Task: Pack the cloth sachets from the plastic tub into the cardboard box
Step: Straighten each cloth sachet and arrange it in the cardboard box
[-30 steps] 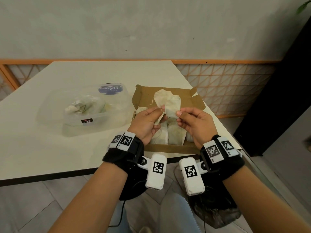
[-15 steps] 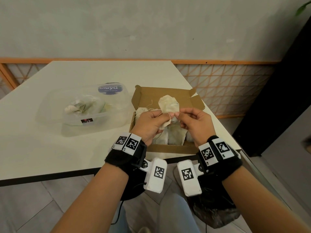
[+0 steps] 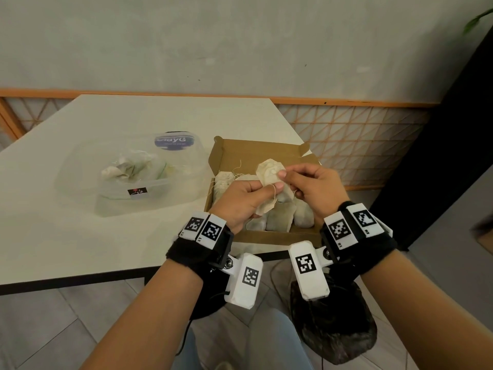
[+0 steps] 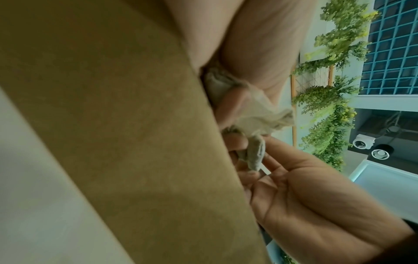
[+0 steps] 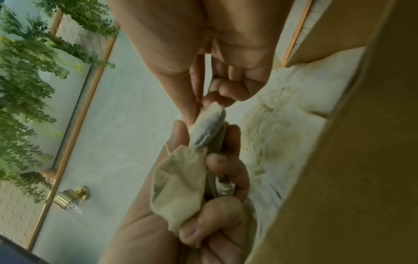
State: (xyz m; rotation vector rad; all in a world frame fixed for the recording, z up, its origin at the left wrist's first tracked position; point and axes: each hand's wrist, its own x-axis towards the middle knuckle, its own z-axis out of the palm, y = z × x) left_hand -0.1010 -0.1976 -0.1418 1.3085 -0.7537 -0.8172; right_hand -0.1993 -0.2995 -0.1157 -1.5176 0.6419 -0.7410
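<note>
Both hands meet above the open brown cardboard box (image 3: pixel 266 237) at the near right edge of the white table (image 3: pixel 80 236). The left hand (image 3: pixel 240 201) pinches the lower part of one cream cloth sachet (image 3: pixel 269 173) between thumb and curled fingers, and the right hand (image 3: pixel 317 188) pinches its upper edge with thumb and forefinger. About five more sachets lie packed in the box below. One clear plastic tub (image 3: pixel 128 182) sits to the left, holding a small heap too tangled to count.
</note>
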